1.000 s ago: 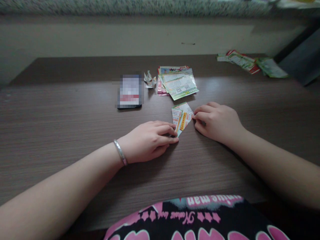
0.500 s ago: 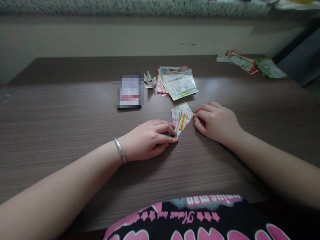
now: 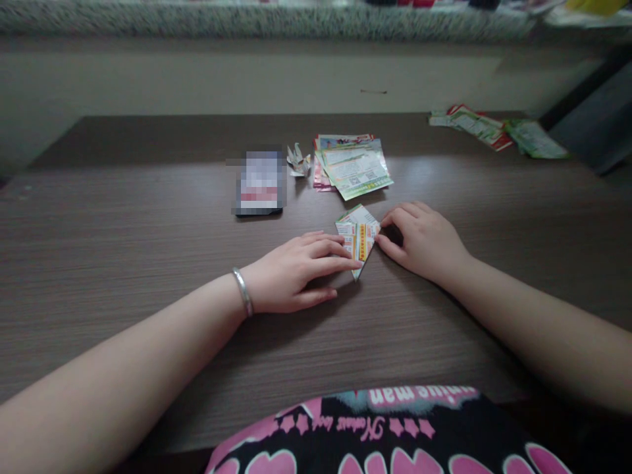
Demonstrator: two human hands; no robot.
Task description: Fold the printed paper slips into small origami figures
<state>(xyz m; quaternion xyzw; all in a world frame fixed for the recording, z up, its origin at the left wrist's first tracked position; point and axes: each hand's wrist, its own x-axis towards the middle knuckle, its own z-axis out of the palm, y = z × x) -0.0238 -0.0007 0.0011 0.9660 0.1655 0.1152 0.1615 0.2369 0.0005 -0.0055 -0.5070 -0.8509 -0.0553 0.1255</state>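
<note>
A small printed paper [image 3: 363, 234], folded into a kite shape with its narrow point toward me, lies flat on the table between my hands. My left hand [image 3: 301, 273] has its fingers stretched out over the paper's left side and lower part, with the thumb apart on the table. A silver bangle [image 3: 241, 291] circles that wrist. At the paper's right corner, my right hand [image 3: 422, 238] is closed, thumb and forefinger pinching the edge. The left hand's fingers hide part of the paper's left side.
Beyond the paper lies a stack of printed leaflets [image 3: 355, 168]. Left of it are a small folded paper figure [image 3: 299, 162] and a phone [image 3: 261, 182] with a blurred screen. More leaflets [image 3: 478, 126] lie at the table's far right. A stone ledge [image 3: 276, 21] runs along the back.
The folded paper has turned slightly, its narrow point shifting right. My left fingers have straightened and spread over it, the thumb moving away. My right thumb and forefinger have come onto its right corner.
</note>
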